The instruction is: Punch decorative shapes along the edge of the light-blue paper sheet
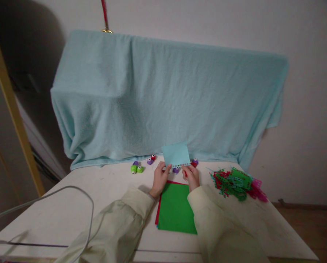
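Both hands, left and right, pinch the blue card by its punched lower edge; best keep it taut and level above the green sheet.

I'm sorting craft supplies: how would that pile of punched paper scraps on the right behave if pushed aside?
The scrap pile looks like thin, tangled strips, so it is probably very light and floppy. Pushed, it would likely drag as a loose clump and shed pieces on the table, not slide whole.
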`<state>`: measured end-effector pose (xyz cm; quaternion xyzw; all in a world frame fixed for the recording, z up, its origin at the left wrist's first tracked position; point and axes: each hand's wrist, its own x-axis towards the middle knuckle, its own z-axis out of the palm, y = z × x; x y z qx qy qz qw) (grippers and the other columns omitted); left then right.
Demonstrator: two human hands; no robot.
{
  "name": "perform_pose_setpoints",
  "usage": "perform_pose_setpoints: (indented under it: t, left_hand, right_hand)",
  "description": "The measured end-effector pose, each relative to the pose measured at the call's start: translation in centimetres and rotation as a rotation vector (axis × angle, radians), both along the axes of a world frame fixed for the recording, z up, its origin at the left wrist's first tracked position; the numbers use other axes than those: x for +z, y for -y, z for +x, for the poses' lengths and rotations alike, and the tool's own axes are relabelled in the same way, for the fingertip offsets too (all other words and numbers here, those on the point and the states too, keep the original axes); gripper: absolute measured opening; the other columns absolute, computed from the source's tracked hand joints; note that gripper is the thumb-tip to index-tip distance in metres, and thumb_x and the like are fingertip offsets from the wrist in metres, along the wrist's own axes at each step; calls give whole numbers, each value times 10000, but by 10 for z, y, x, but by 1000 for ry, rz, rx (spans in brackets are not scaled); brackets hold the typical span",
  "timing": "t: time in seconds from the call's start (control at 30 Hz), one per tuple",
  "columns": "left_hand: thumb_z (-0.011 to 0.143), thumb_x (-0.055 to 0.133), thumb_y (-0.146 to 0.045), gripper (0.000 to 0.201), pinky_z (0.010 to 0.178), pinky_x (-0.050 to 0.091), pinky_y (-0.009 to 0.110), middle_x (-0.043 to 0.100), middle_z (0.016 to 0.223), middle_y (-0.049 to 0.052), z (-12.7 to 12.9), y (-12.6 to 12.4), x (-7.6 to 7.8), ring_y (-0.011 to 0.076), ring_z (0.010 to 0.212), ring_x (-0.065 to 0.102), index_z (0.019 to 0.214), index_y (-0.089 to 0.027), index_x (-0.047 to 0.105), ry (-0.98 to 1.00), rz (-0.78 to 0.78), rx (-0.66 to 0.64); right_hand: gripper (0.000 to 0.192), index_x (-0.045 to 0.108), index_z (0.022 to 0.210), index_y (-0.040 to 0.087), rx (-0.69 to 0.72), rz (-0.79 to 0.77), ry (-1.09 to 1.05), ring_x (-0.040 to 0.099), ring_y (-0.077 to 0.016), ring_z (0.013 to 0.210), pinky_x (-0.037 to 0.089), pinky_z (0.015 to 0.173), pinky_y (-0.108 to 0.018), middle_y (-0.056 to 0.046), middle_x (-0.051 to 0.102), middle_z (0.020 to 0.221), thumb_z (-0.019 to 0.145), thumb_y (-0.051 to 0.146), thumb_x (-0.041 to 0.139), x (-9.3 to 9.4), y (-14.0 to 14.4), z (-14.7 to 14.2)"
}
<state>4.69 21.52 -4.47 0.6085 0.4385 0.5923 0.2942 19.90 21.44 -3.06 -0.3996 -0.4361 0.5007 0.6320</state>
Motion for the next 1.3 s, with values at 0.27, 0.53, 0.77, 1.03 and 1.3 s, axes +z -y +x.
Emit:
perform_pose_setpoints:
  t: [0.27, 0.53, 0.77, 1.03, 1.3]
  left_hand:
    - [883, 505, -452, 315, 637, 464, 237, 580, 902, 45, 0, 0, 0, 160, 804, 550, 876, -171, 647, -7, 1, 3]
    - [879, 504, -462, 325, 646, 474, 241, 588, 915, 49, 0, -1, -2, 166, 828, 560, 901, -177, 660, -3, -7, 5]
    - [841, 562, -466, 318, 659, 487, 245, 615, 975, 58, 2, -2, -3, 177, 867, 584, 943, -190, 681, 1, -41, -44]
    - [800, 610, -463, 327, 682, 495, 248, 640, 1061, 74, 5, 1, 2, 196, 931, 598, 956, -188, 697, 5, -51, -42]
    - [797, 610, -456, 335, 651, 497, 250, 646, 1058, 85, 5, 2, 3, 199, 909, 607, 964, -178, 692, 8, -73, -33]
  right_hand:
    - [222, 520, 696, 179, 3, 4, -1, 249, -33, 358, 129, 354, -189, 89, 410, 456, 724, 339, 671, 0, 0, 0]
    - [227, 529, 706, 181, 0, -3, 2, 247, -34, 360, 130, 352, -185, 93, 399, 453, 721, 349, 682, 0, 0, 0]
    - [246, 544, 721, 181, -15, -10, 15, 257, -39, 365, 137, 349, -185, 93, 400, 452, 707, 370, 701, 0, -1, 0]
    - [266, 546, 732, 182, 4, -3, 21, 269, -40, 372, 141, 354, -187, 88, 414, 466, 703, 393, 705, -2, 1, 0]
    - [295, 545, 721, 188, 0, -8, 35, 260, -41, 347, 145, 346, -195, 95, 406, 442, 671, 430, 707, -1, -1, -1]
